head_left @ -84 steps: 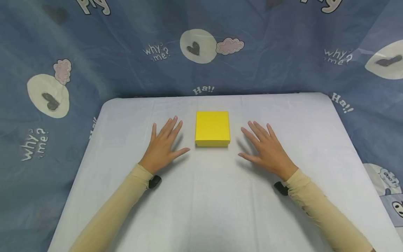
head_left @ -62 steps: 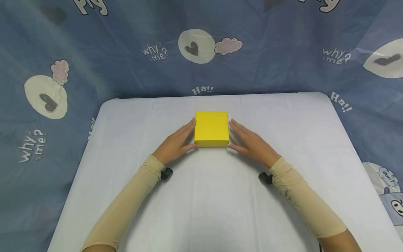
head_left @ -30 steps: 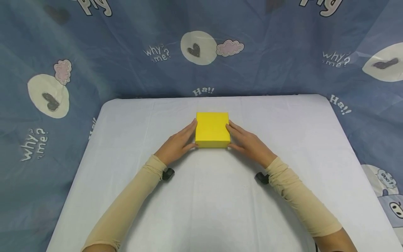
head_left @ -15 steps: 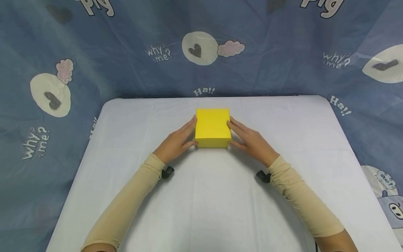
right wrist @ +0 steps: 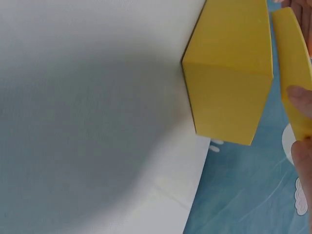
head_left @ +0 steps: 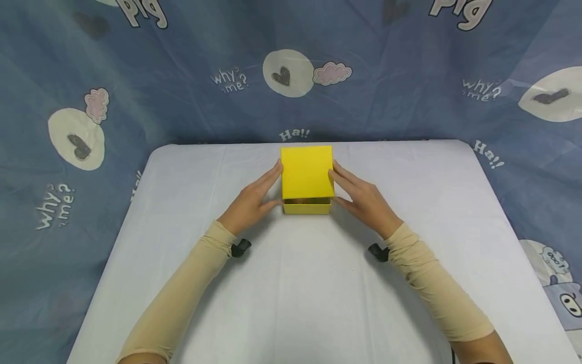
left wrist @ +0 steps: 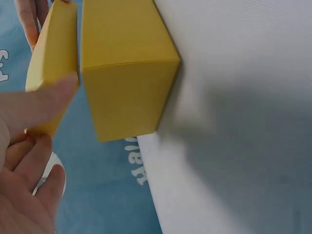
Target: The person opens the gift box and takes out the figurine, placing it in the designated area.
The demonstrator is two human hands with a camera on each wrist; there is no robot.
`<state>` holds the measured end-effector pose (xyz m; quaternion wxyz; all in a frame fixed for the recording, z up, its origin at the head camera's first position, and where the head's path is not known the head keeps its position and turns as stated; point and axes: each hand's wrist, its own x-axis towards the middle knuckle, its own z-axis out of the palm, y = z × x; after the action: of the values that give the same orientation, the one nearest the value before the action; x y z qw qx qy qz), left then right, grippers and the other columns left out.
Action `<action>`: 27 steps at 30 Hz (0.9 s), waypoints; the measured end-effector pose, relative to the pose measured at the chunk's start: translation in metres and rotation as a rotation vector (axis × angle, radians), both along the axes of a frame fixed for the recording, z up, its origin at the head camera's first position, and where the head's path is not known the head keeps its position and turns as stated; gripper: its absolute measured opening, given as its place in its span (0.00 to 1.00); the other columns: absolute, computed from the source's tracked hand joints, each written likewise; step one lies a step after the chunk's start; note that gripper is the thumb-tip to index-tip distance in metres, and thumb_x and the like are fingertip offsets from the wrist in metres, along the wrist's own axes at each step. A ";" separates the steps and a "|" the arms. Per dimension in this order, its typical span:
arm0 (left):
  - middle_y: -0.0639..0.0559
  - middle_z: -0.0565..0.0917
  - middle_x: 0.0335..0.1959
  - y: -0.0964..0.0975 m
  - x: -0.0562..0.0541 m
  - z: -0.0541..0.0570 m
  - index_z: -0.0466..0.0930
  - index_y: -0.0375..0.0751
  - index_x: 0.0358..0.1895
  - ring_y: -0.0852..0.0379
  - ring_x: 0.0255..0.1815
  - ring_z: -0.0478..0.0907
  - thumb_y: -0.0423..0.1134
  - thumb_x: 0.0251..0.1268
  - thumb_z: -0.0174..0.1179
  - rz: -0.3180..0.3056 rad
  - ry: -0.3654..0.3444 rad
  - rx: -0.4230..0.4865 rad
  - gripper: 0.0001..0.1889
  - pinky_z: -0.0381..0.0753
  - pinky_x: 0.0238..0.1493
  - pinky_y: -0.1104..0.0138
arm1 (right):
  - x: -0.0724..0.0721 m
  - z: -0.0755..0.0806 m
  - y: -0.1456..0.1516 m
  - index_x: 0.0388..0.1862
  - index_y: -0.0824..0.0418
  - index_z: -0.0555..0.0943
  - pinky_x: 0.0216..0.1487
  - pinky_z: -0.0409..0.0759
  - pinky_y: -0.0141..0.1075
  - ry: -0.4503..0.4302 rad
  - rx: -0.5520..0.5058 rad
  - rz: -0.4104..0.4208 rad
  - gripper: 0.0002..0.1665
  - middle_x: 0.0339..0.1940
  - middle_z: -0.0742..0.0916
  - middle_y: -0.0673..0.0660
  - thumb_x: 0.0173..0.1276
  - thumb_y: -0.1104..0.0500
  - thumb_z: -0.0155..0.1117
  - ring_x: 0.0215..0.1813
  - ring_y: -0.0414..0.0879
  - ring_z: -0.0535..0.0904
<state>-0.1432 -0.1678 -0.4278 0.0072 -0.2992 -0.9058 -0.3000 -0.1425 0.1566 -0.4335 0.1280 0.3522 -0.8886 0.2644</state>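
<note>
A square yellow lid (head_left: 307, 172) is raised over a yellow box base (head_left: 306, 209) that stands on the white table. Through the gap at the front, a brownish strip of the inside shows. My left hand (head_left: 252, 200) grips the lid's left side, with the thumb (left wrist: 61, 92) at its front corner. On the opposite side my right hand (head_left: 366, 205) holds the lid between thumb and fingers. Both wrist views show the lid (right wrist: 291, 63) apart from the box base (right wrist: 226, 92). Most of the contents are hidden beneath the lid.
The white-covered table (head_left: 309, 293) extends around the box. Behind it hangs a blue printed cloth (head_left: 386, 101), close past the table's far edge. A dark wrist camera (head_left: 241, 247) sits under the left wrist, another camera (head_left: 378, 252) under the right.
Both hands came in from the sides and took hold of the box lid. Since half a second ago the lid has risen, opening a gap above the base, which stayed on the table.
</note>
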 end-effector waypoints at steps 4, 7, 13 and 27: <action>0.52 0.51 0.86 0.003 0.001 0.006 0.48 0.46 0.85 0.48 0.83 0.61 0.25 0.65 0.68 0.035 0.057 -0.010 0.49 0.69 0.79 0.54 | 0.000 0.000 -0.001 0.79 0.61 0.68 0.65 0.85 0.48 -0.024 -0.030 -0.006 0.46 0.82 0.68 0.58 0.64 0.62 0.77 0.74 0.56 0.76; 0.51 0.53 0.86 0.004 0.002 0.008 0.51 0.46 0.84 0.48 0.82 0.62 0.24 0.65 0.67 0.065 0.074 -0.027 0.48 0.71 0.79 0.55 | 0.000 0.000 -0.001 0.79 0.59 0.69 0.65 0.85 0.47 -0.044 -0.035 0.005 0.44 0.82 0.69 0.58 0.66 0.58 0.76 0.74 0.55 0.76; 0.47 0.60 0.84 0.003 0.003 0.004 0.54 0.44 0.83 0.48 0.81 0.65 0.26 0.67 0.66 0.112 0.079 -0.005 0.44 0.70 0.79 0.55 | 0.001 -0.001 -0.002 0.80 0.57 0.66 0.65 0.85 0.46 -0.082 -0.031 0.046 0.45 0.83 0.68 0.57 0.68 0.55 0.74 0.75 0.54 0.75; 0.47 0.65 0.81 0.001 0.006 0.002 0.57 0.44 0.82 0.48 0.80 0.67 0.29 0.75 0.60 0.141 0.072 0.103 0.37 0.70 0.80 0.56 | 0.000 -0.003 -0.016 0.73 0.61 0.76 0.63 0.86 0.48 0.113 -0.153 -0.042 0.36 0.71 0.81 0.61 0.66 0.67 0.75 0.67 0.56 0.83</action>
<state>-0.1374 -0.1670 -0.4262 0.0764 -0.2445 -0.9070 -0.3341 -0.1428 0.1410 -0.4362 0.2099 0.3370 -0.8645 0.3083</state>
